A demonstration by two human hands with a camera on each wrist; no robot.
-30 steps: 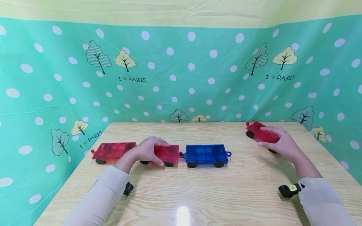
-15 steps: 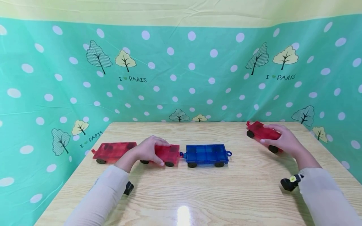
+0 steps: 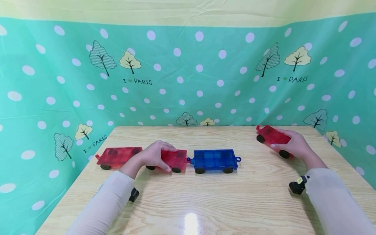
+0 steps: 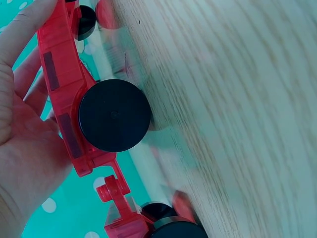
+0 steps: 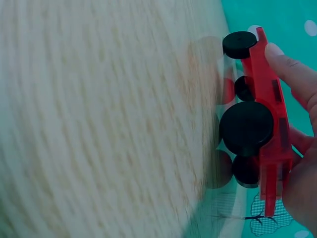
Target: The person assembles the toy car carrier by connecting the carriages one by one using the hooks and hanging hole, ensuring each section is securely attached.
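My left hand [image 3: 154,155] grips a translucent red toy train car [image 3: 177,158] across its top, thumb on the near side. Its coupling meets a blue train car [image 3: 213,160] on the right, which ends in a round loop. Behind it on the left stands a second red car [image 3: 117,156]; the left wrist view shows a red hook [image 4: 113,188] linking the two. At the back right, my right hand [image 3: 296,145] holds a third red car [image 3: 271,135] by its sides, set diagonally with its hook toward the back left. Its black wheel [image 5: 246,129] shows in the right wrist view.
A pale wooden table [image 3: 211,202] carries all the cars. Close behind and along the sides hangs a teal polka-dot cloth [image 3: 188,78] with printed trees. A black wrist camera [image 3: 297,186] sticks out beside the right cuff.
The right hand's red car has shifted slightly, so its near rear wheel shows more fully, and the right forearm has moved a little forward. Left hand and the row of cars hold still.
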